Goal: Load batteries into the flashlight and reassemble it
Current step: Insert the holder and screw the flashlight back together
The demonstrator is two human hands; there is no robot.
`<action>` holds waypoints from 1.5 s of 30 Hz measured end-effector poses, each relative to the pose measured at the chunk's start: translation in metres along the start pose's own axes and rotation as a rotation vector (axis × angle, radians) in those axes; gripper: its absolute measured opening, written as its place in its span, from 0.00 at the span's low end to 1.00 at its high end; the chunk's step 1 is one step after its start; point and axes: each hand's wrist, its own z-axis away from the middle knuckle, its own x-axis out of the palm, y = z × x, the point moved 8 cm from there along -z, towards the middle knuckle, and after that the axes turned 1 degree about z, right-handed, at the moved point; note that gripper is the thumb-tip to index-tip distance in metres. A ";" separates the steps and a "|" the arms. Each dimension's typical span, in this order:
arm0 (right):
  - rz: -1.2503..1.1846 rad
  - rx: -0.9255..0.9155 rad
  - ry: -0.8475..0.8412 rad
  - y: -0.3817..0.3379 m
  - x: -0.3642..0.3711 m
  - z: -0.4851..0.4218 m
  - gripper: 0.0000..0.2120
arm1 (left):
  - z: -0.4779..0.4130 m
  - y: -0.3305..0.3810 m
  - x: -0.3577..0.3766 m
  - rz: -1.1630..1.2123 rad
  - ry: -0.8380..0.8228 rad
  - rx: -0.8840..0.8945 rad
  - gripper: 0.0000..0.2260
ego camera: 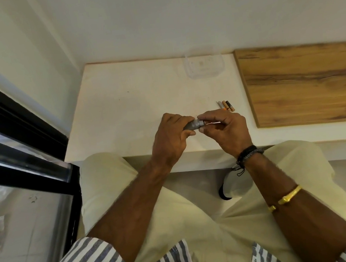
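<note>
1 flashlight [192, 126], 3 batteries [226, 106], 1 clear container [204, 66], 2 hands [172, 138].

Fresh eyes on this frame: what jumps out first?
Both hands meet at centre over the white table, the left hand and right hand gripping a grey flashlight between them. Just beyond the right hand lie the batteries, loose on the table, with a wooden board to their right.

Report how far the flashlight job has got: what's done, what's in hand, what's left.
Done: nothing certain; whether any cells are inside cannot be seen. In hand: the left hand and right hand both grip the grey metal flashlight at a joint, over the white table. Left: the small cylindrical batteries lie loose beside the right hand, so loading and closing remain.
</note>
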 end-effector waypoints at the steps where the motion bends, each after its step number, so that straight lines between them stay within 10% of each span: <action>1: 0.013 -0.013 -0.008 -0.001 0.000 0.000 0.14 | 0.000 0.000 0.001 -0.001 -0.008 -0.002 0.14; 19: 0.120 0.041 -0.015 0.005 0.003 0.000 0.12 | -0.001 0.004 0.004 -0.063 -0.044 0.058 0.13; 29: 0.185 0.280 0.030 0.021 0.006 0.002 0.32 | 0.000 0.008 0.007 -0.044 -0.034 0.096 0.13; 41: 0.036 0.141 -0.060 0.016 0.006 0.000 0.10 | 0.002 0.000 0.004 -0.046 -0.015 0.028 0.14; 45: 0.211 0.221 -0.030 0.018 0.003 0.001 0.25 | 0.003 0.008 0.006 -0.043 -0.049 0.075 0.14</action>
